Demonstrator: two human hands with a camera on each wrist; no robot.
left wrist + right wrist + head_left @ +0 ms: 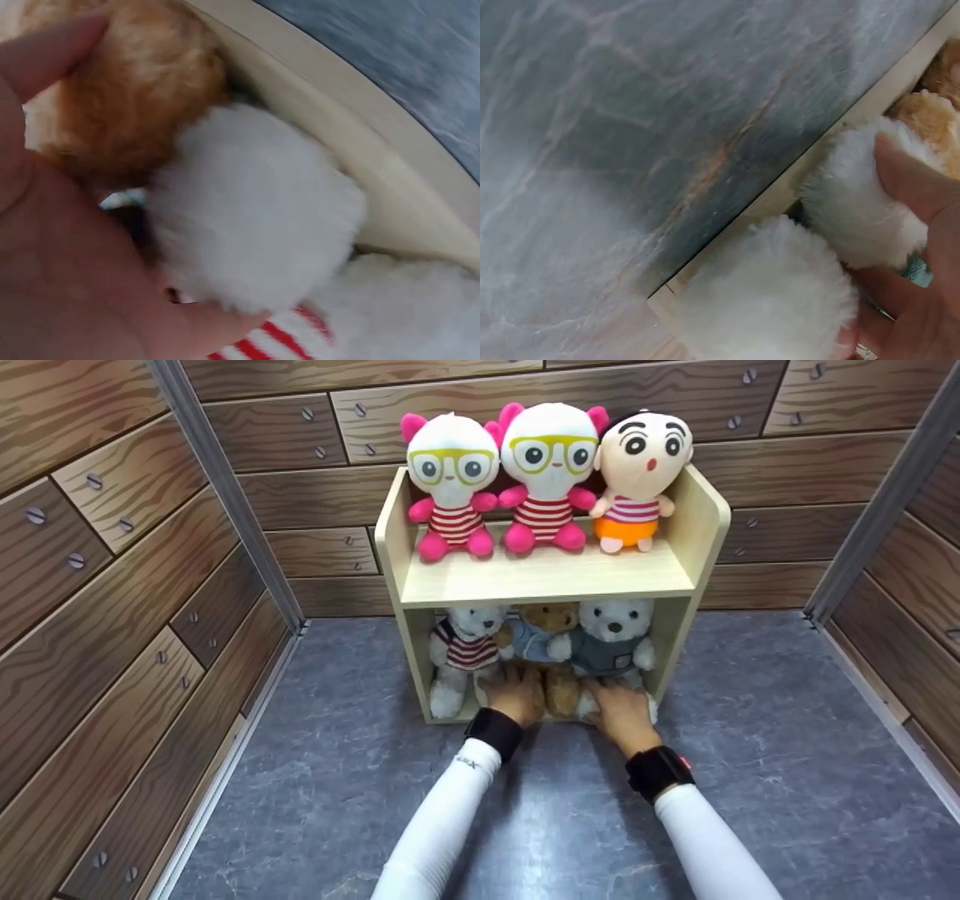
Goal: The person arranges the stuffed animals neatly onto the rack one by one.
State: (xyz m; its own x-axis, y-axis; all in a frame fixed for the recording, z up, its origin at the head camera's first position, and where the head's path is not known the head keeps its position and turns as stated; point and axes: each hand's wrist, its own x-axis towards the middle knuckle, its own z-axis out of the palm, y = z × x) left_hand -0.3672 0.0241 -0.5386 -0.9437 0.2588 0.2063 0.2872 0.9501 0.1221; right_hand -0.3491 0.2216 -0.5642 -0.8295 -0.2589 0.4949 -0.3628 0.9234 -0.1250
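Observation:
On the lower shelf sit three plush bears. At left is a white bear [466,652] in a red-and-white striped shirt, in the middle a brown bear [534,641] in light blue, at right a white bear [611,649] in a grey-blue top. My left hand [516,696] reaches in at the legs; its thumb touches a brown foot [135,90], and its straight fingers pass beside a white foot [255,210]. With my right hand [624,716], I hold the right bear's leg, thumb over one white foot [862,187], fingers between it and the other foot.
A pale wooden two-tier shelf [547,577] stands on the grey marbled floor [330,780]. On its top tier sit two pink-and-white plush toys with yellow glasses [544,472] and a boy doll [637,480] in orange shorts. Wood-patterned panels [810,472] enclose the back and sides.

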